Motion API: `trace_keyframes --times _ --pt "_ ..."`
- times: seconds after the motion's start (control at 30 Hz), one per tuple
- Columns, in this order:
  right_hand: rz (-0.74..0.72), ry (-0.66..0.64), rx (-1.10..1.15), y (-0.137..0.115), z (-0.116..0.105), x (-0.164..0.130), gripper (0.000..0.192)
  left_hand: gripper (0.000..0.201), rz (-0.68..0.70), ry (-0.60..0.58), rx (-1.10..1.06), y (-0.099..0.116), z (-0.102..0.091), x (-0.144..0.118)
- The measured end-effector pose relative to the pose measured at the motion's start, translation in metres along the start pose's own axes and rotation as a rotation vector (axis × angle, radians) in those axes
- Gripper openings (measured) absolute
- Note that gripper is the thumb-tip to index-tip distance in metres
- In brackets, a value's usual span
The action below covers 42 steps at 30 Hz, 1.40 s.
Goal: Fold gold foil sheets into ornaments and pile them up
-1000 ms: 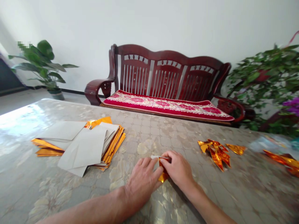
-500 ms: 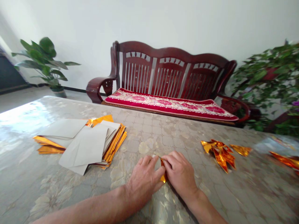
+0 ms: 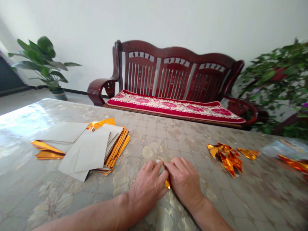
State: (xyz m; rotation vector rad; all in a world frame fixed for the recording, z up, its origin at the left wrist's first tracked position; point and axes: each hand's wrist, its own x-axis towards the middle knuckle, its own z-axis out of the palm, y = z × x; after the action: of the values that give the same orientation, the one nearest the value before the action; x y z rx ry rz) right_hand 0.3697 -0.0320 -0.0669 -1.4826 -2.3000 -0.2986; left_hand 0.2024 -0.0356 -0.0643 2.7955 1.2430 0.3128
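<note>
Hands: left hand (image 3: 146, 186) and right hand (image 3: 185, 181) lie side by side at lower centre of the frame, fingertips meeting, both pressing down on the gold paper piece (image 3: 167, 184).
Gold paper piece: mostly covered by the fingers, only a small gold corner shows between the thumbs; it lies flat on the table (image 3: 168, 141).
Sheet stack (image 3: 84, 147): grey and gold sheets, fanned out at centre left.
Folded gold shapes (image 3: 227, 155): clustered at centre right, well apart from the hands.
Background: wooden bench (image 3: 173, 80) at upper centre.
</note>
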Motion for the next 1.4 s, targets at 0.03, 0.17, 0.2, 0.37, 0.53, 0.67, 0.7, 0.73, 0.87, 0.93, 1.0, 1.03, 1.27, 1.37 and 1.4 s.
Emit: trace_keyframes --times 0.03,0.17,0.2,0.37,0.53,0.67,0.7,0.73,0.87,0.93,1.0,1.03,1.27,1.37,1.4 --pt "-0.006 0.001 -0.005 -0.0005 -0.0001 0.0001 0.011 0.024 0.019 -0.014 -0.002 -0.0001 -0.0013 0.0002" --pt "-0.023 0.006 -0.016 -0.0022 -0.001 0.0007 0.009 0.008 0.092 -0.028 0.004 -0.0006 -0.0029 0.0004" --pt "-0.023 0.006 -0.021 -0.0025 -0.0013 0.0008 0.009 0.009 0.081 -0.006 0.006 -0.0007 -0.0019 0.0002" --pt "-0.037 0.023 -0.044 -0.0029 -0.0017 0.0005 0.012 0.016 0.025 0.066 0.012 0.0003 0.004 -0.0021" --pt "-0.078 0.111 -0.033 -0.0029 0.0008 0.0003 0.011 0.016 -0.015 0.051 0.009 0.0015 0.0021 -0.0023" --pt "-0.087 0.11 -0.026 -0.0034 0.0011 0.0005 0.011 0.016 0.001 0.023 0.006 0.0014 0.0015 -0.0018" --pt "-0.086 0.108 -0.027 -0.0036 0.0009 0.0006 0.01 0.016 0.002 0.023 0.007 0.0014 0.0016 -0.002" --pt "-0.084 0.105 -0.031 -0.004 0.0006 0.0006 0.01 0.016 0.002 0.029 0.01 0.0014 0.0019 -0.0023" --pt "-0.064 0.074 -0.041 -0.0058 -0.0005 0.0002 0.01 0.018 -0.013 0.08 0.021 0.0019 0.0034 -0.0036" --pt "-0.057 0.059 -0.034 -0.0064 -0.0008 -0.0004 0.01 0.018 -0.013 0.089 0.018 0.0022 0.0037 -0.004" --pt "-0.052 0.05 -0.019 -0.0067 -0.001 -0.0012 0.011 0.017 -0.019 0.089 0.018 0.0025 0.0033 -0.0042" --pt "-0.049 0.047 -0.01 -0.0068 -0.001 -0.0015 0.011 0.017 -0.021 0.088 0.019 0.0027 0.0029 -0.0043" --pt "-0.005 0.043 0.068 -0.0047 0.0015 -0.0022 0.012 0.019 -0.035 0.05 0.013 0.0034 -0.0005 -0.0047" --pt "0.046 0.044 0.097 -0.0011 0.0042 -0.001 0.014 0.026 -0.038 0.035 0.001 0.0012 -0.0018 -0.0037" --pt "0.064 0.043 0.105 0.0004 0.0053 -0.0003 0.014 0.029 -0.036 0.027 -0.005 0.0002 -0.0024 -0.0033"
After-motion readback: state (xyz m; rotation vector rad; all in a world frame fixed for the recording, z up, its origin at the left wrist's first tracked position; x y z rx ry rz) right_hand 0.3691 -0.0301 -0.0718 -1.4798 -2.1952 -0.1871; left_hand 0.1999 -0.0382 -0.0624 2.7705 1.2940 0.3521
